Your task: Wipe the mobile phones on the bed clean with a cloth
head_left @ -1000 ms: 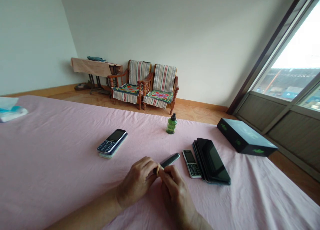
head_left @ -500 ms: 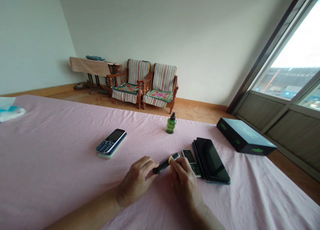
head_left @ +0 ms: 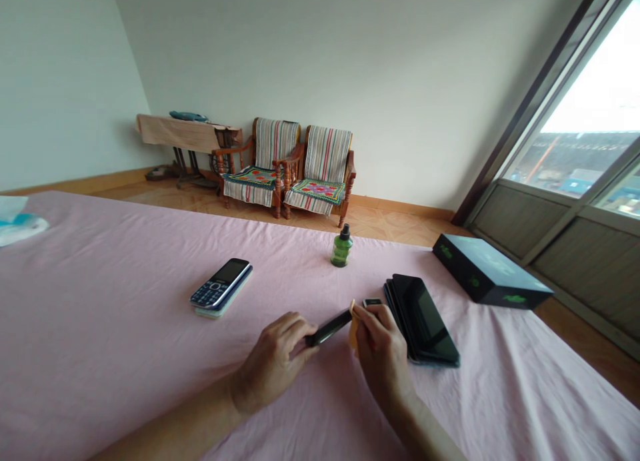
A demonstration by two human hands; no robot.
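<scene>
My left hand [head_left: 273,364] pinches the near end of a slim dark phone [head_left: 330,327], held tilted just above the pink tablecloth [head_left: 125,314]. My right hand [head_left: 383,354] is closed at the phone's far end, and a small yellowish piece [head_left: 353,317] shows at its fingertips. A small keypad phone [head_left: 373,303] lies mostly hidden behind my right hand. A stack of black smartphones [head_left: 423,317] lies just right of it.
A blue keypad phone [head_left: 221,285] rests on another handset to the left. A green bottle [head_left: 342,247] stands further back, and a black box [head_left: 490,272] sits at the right edge. A white and blue pack [head_left: 20,224] lies far left. Two armchairs [head_left: 287,171] stand by the wall.
My right hand has slid from beside my left hand along the dark phone to its far end, now covering most of the small keypad phone. My left hand has stayed put.
</scene>
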